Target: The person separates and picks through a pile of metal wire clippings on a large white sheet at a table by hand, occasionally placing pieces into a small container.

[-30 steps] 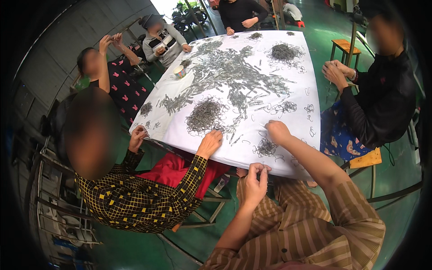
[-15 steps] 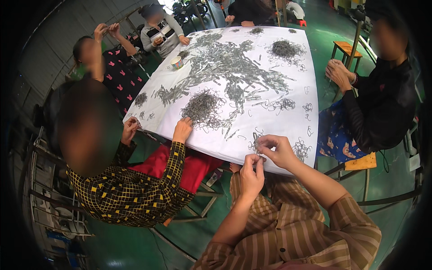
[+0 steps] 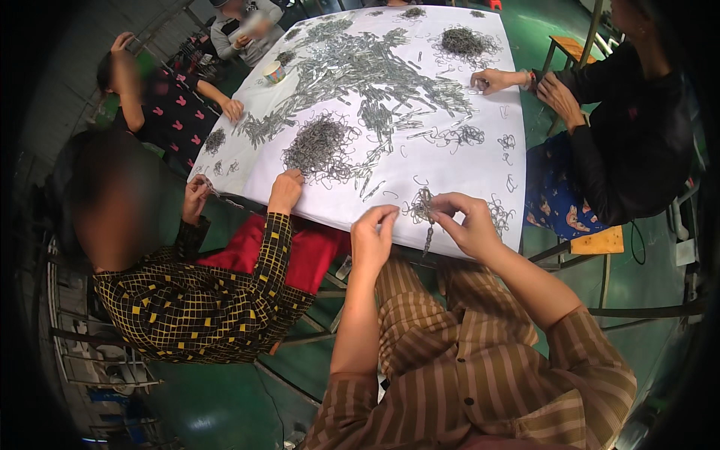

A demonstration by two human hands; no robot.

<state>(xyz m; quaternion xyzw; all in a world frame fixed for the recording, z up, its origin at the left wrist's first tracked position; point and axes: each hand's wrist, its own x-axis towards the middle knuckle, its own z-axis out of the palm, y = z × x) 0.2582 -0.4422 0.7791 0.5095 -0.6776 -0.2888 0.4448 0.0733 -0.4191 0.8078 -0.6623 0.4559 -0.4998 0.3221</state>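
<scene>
In the head view, the right hand (image 3: 466, 226) pinches 1 thin strip (image 3: 428, 241) on the near right side of the pile (image 3: 319, 144), its long axis running nearly fore-and-aft. The left hand (image 3: 372, 237), between pile and strip sideways, has fingertips close together; I cannot tell whether they grasp anything.

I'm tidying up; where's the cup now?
In the head view, the cup sits near the white table's upper-left edge, just left of the scattered grey strips.
</scene>
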